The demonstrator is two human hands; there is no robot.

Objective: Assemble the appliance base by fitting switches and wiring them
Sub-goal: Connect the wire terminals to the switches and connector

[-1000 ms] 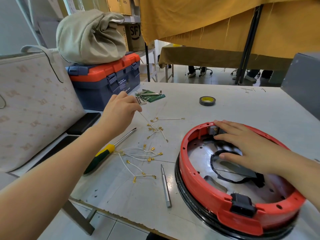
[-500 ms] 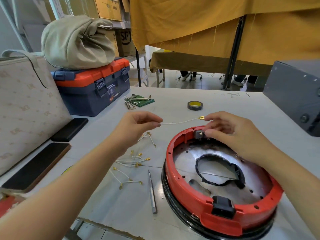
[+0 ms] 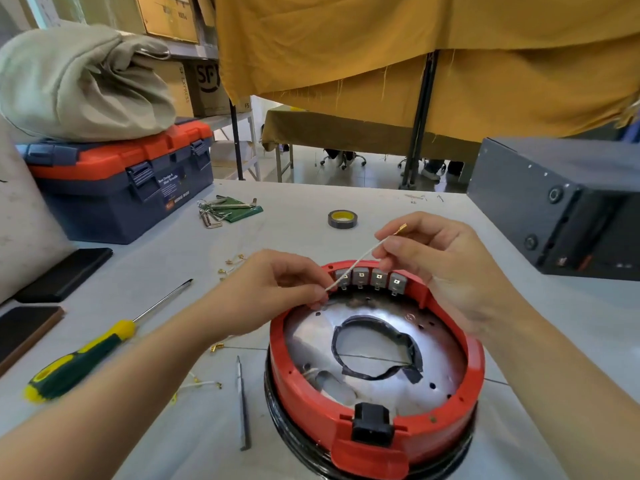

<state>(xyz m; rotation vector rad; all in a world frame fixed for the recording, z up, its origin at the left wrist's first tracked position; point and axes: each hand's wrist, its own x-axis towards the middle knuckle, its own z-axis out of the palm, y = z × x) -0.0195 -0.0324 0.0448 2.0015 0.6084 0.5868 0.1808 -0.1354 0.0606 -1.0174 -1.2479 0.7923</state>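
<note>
— What are the hands doing over the red base [image 3: 301, 386]?

— Both are pinching one short white wire [image 3: 356, 263]. The left hand [image 3: 277, 292] is curling its fingertips round the lower end, just inside the far rim of the base. The right hand [image 3: 440, 261] is gripping the upper end between thumb and forefinger, with the brass terminal [image 3: 401, 231] poking out past the fingers.

— Which way is the wire running?

— Its long axis is slanting from lower left up to upper right, crossing in front of the row of four grey switches [image 3: 370, 279] set in the far wall. The terminal is pointing up and to the right, away from the switches.

— And the base itself?

— It is sitting on the grey table [image 3: 346, 202] in front of the person, open side up, with a black socket [image 3: 371, 424] in the near wall.

— Anything lying nearby?

— A green-and-yellow screwdriver [image 3: 86, 358] is lying to the left, its tip pointing away to the right — and spare wires [image 3: 197, 386], a slim metal tool [image 3: 243, 403] and a tape roll [image 3: 342, 218] are lying around.
</note>
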